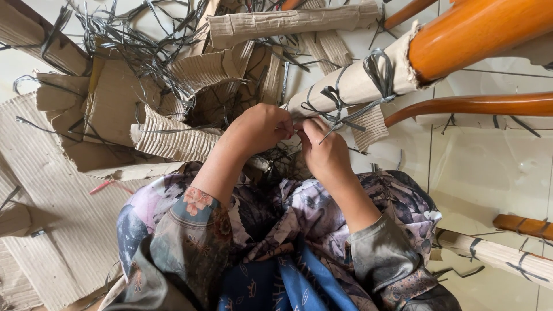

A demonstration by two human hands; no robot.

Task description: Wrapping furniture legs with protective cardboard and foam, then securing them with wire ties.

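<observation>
Tiled floor (pixel 478 173) strewn with stripped cardboard (pixel 115 103).
Left hand (pixel 259 128) and right hand (pixel 324 151) fingers pinched shut on grey strap (pixel 340 112); beyond them, cardboard wrap (pixel 351 86) remained on the wooden leg (pixel 478 31).

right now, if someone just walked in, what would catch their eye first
First, the two hands at centre: the left hand and right hand meet on grey plastic strapping tied round a cardboard-wrapped wooden furniture leg at upper right. Next, the heap of torn corrugated cardboard tangled with loose straps, at upper left on the pale tiled floor.
</observation>
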